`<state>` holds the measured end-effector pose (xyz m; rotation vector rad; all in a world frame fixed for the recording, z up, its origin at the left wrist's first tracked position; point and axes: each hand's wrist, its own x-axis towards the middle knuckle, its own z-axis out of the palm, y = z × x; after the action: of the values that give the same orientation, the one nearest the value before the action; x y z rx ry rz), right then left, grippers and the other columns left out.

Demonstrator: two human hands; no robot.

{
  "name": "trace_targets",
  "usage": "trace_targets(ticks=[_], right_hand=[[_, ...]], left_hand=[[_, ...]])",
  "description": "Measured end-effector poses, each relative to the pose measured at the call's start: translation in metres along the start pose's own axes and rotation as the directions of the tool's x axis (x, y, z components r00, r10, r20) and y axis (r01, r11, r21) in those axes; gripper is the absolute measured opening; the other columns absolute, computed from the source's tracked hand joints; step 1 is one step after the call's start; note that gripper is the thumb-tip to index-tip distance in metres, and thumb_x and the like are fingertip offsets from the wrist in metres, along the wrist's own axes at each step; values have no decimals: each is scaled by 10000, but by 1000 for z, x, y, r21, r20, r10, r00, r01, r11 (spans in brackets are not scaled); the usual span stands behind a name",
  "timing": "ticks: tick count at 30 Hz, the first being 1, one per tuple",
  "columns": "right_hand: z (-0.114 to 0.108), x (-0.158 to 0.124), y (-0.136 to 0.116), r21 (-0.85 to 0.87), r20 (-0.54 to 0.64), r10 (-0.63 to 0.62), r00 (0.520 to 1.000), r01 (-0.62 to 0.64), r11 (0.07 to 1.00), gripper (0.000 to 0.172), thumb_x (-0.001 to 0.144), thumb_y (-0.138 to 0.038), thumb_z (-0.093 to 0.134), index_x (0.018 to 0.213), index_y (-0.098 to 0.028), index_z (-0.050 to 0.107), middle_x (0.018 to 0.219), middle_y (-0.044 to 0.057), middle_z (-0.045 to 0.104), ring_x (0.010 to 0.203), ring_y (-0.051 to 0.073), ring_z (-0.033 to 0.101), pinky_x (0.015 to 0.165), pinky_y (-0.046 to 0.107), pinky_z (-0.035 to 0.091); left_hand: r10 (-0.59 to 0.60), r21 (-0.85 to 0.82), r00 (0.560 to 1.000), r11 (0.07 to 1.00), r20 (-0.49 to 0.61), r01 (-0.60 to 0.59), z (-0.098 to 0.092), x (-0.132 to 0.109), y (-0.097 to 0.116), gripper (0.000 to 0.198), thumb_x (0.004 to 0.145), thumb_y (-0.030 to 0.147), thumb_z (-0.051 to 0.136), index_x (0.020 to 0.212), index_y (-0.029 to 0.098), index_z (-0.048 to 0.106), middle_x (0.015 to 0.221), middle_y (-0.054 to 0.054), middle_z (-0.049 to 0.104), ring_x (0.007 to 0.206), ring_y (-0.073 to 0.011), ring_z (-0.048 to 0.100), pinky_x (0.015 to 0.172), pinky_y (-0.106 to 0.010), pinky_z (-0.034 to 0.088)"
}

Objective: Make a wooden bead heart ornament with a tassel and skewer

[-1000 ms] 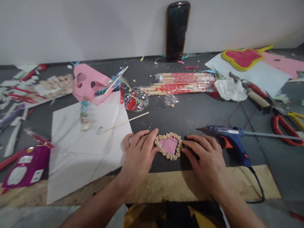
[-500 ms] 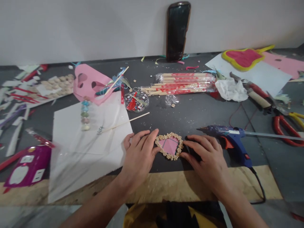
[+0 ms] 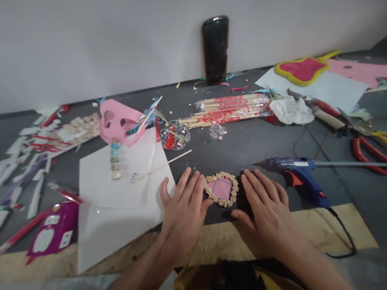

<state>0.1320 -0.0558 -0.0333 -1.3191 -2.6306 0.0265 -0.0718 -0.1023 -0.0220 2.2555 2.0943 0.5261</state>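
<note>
Along the lower edge of the frame, a wooden strip (image 3: 216, 239) borders the dark work surface (image 3: 217, 156). At lower centre, the left hand (image 3: 183, 203) lies palm down with fingers extended and thumb spread, gripping nothing. Its index finger and thumb lie at the left side of a heart-shaped piece (image 3: 222, 188); whether they touch it cannot be told. The right hand (image 3: 266, 201) is likewise palm down and opened out, with nothing in its grasp, its fingertips just apart from the piece. The heart-shaped piece lies flat between the hands, right of centre in the lower half: a pink middle crossed by dark lines, rimmed with small, pale, flower-like units.

At lower left, a purple packet (image 3: 54, 229) lies beside a white sheet (image 3: 90, 241). Right of the right hand is a blue glue gun (image 3: 304, 173), nozzle to the left. A thin stick (image 3: 179, 156) projects past the sheet's right edge. Farther up lie packaged sticks (image 3: 234, 108) and, at left, a pink cut-out (image 3: 121, 125). At upper centre, a dark phone (image 3: 215, 50) stands upright before the pale wall (image 3: 105, 44).
</note>
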Motion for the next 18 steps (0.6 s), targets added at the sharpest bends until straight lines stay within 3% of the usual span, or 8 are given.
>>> trace_targets(ticks=[3, 7, 14, 18], right_hand=[[1, -2, -9, -16, 24, 9, 1000, -8, 1000, 676, 885, -551, 387, 1338, -50, 425, 1410, 181, 436, 1314, 335, 319, 1020, 536, 253], [2, -1, -15, -21, 25, 35, 999, -35, 999, 627, 891, -521, 385, 1316, -67, 458, 1413, 166, 438, 1314, 339, 318, 1025, 560, 226], [1, 0, -8, 8, 2, 53, 999, -53, 999, 612, 912, -513, 353, 1335, -77, 437, 1388, 157, 470, 1288, 318, 343, 1005, 524, 262], [-2, 8, -5, 56, -8, 70, 997, -70, 996, 488, 939, -420, 347, 1313, -133, 473, 1354, 107, 518, 1262, 290, 371, 982, 492, 286]], left_hand=[[32, 54, 998, 998, 62, -35, -1, -4, 2, 377, 923, 298, 441, 1261, 144, 502, 1323, -123, 549, 1298, -303, 409, 1086, -598, 13], [67, 83, 990, 994, 126, -77, -1, -8, 3, 374, 932, 275, 397, 1270, 150, 501, 1351, -107, 523, 1326, -286, 373, 1093, -607, -42], [52, 72, 984, 995, 169, -65, -4, -7, 1, 387, 938, 267, 383, 1287, 141, 491, 1352, -120, 518, 1330, -317, 355, 1052, -686, 16], [26, 69, 982, 997, 185, -40, -6, -8, 1, 407, 952, 293, 355, 1316, 148, 465, 1359, -113, 515, 1345, -313, 325, 1051, -686, 61]])
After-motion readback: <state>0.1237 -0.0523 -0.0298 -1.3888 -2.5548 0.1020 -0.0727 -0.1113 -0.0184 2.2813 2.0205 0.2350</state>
